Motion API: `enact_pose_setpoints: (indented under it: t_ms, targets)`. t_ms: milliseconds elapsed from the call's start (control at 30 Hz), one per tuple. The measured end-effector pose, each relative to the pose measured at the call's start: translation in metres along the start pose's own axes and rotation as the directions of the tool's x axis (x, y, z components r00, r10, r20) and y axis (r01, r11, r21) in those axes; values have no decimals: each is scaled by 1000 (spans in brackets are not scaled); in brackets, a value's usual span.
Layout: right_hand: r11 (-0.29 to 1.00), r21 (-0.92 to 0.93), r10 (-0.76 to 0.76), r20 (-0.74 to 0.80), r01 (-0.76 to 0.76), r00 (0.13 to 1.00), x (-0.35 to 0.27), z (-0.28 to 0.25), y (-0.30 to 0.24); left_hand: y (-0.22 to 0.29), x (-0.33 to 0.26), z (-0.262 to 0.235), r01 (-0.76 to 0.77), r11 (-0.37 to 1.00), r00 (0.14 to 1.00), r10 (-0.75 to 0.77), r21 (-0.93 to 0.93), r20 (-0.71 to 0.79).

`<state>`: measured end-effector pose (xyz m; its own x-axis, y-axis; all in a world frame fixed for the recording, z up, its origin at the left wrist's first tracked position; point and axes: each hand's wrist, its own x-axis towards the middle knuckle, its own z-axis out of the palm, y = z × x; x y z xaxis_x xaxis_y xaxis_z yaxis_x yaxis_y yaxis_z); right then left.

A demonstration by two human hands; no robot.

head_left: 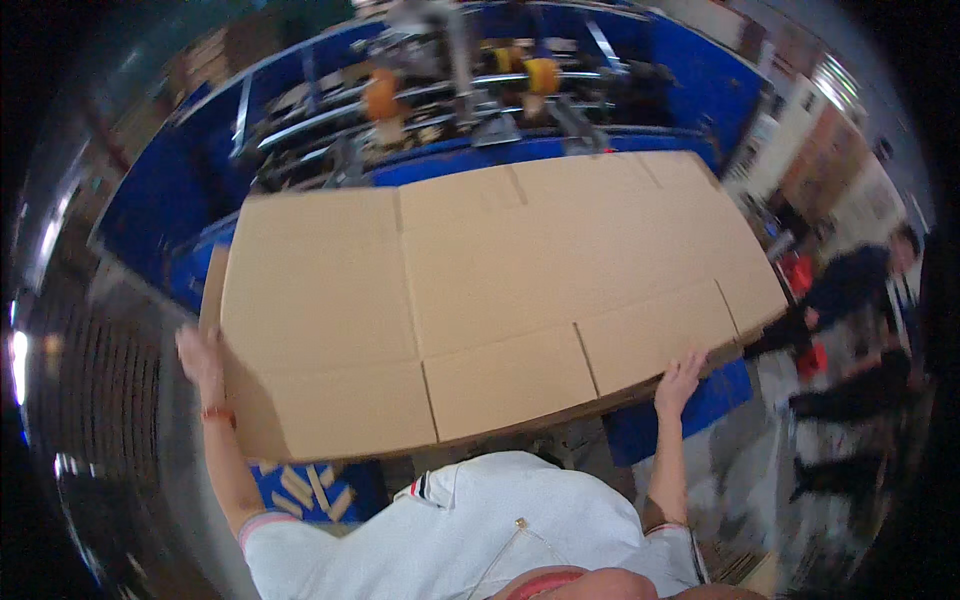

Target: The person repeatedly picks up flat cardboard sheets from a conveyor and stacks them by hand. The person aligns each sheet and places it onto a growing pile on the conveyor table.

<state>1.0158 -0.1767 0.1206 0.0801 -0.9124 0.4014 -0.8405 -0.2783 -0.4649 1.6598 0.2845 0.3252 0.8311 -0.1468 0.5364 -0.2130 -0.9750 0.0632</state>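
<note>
A wide stack of flat brown cardboard sheets spans the view in front of me. The top cardboard sheet (560, 250) has fold creases and slots cut along its near and far sides. My left hand (201, 361) is at the stack's left edge, its palm side against the cardboard and its fingers apart. At the near edge, right of the middle, my right hand (682, 382) has its fingers laid over the top sheet. Whatever that hand's thumb does under the edge is hidden. A reddish-brown bracelet (218, 413) circles my left wrist.
Behind the stack stands a blue machine (690, 80) with metal rods and orange and yellow rollers (541, 76). Cardboard scraps (297, 487) lie on a blue surface at lower left. A person in dark clothing (850, 290) is at the right, near red objects.
</note>
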Motion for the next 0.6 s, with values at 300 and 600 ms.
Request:
enact_pose_setpoints:
  t_ms: [300, 600]
  targets:
    - [990, -22, -138, 41, 139, 990, 24, -40, -4, 133, -4, -272, 299, 385, 717, 513, -873, 472]
    - [262, 801, 646, 269, -539, 714, 175, -55, 150, 220, -289, -222, -328, 432, 938, 254, -840, -235]
